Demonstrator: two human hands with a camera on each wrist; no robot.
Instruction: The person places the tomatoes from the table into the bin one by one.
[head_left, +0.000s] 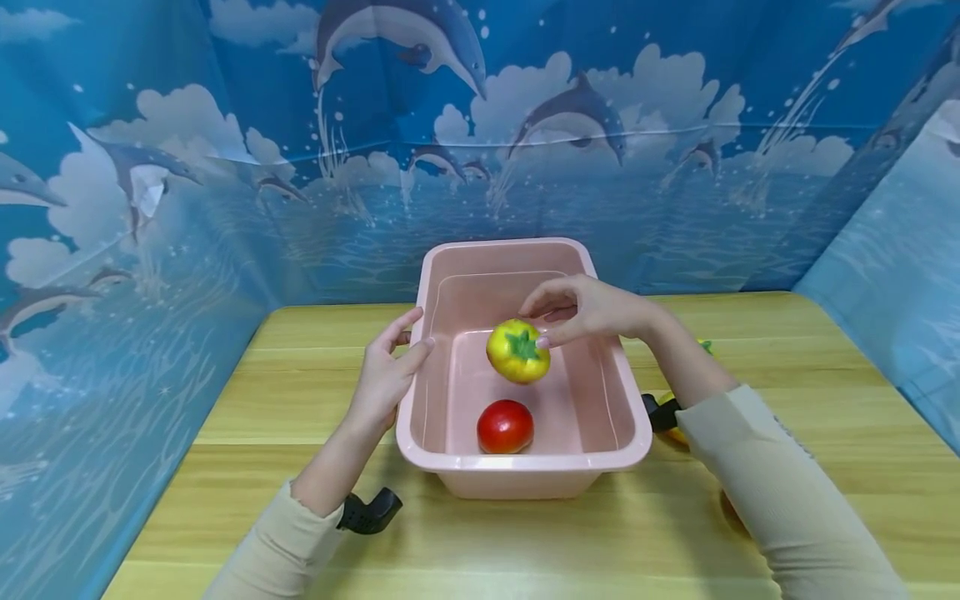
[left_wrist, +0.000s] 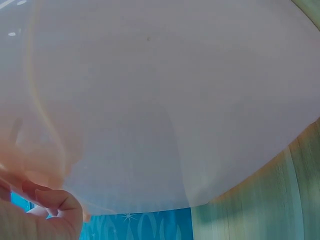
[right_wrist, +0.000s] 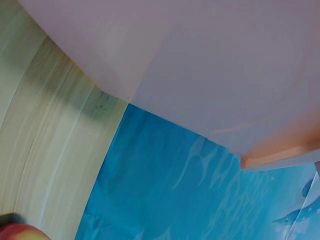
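Note:
A pink plastic basin (head_left: 521,479) stands on the wooden table. My left hand (head_left: 386,371) grips its left rim, thumb over the edge and fingers along the outer side. In the left wrist view the basin wall (left_wrist: 150,100) fills most of the picture, with curled fingers (left_wrist: 55,202) at the lower left. Over the basin, my right hand (head_left: 581,310) pinches a yellow persimmon (head_left: 510,360) with a green leafy top, the thumb by the leaves. Lower down, a red round fruit (head_left: 505,427) lies on the basin floor near the front wall. The right wrist view hides the right fingers behind the basin.
Right of the basin, a yellow item (head_left: 678,435) lies partly hidden behind the right arm. In the right wrist view a red-yellow fruit (right_wrist: 22,233) shows at the bottom corner. A blue dolphin-print curtain (head_left: 360,225) stands behind the wooden table (head_left: 300,392).

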